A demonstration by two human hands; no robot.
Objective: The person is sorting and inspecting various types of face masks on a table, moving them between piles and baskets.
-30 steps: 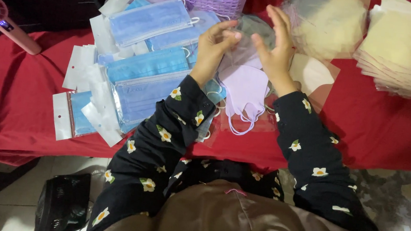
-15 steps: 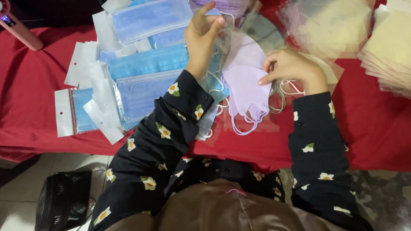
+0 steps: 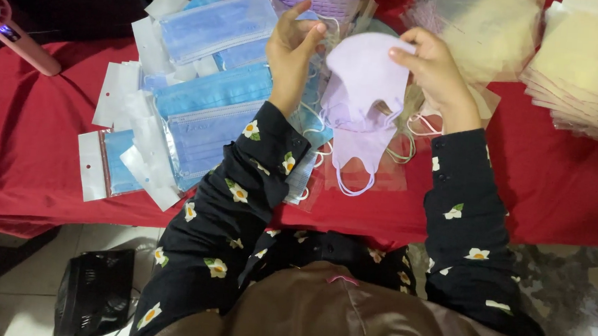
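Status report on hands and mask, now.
Right hand pinches lilac mask by top edge. Left hand fingers its ear loop. Blue mask packs beside, nothing blocking.

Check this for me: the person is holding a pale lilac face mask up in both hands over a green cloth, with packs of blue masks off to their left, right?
Not quite: the cloth is red, not green, as the head view shows. The rest holds: the left hand and right hand hold up the pale lilac face mask, and the packs of blue masks lie to their left.
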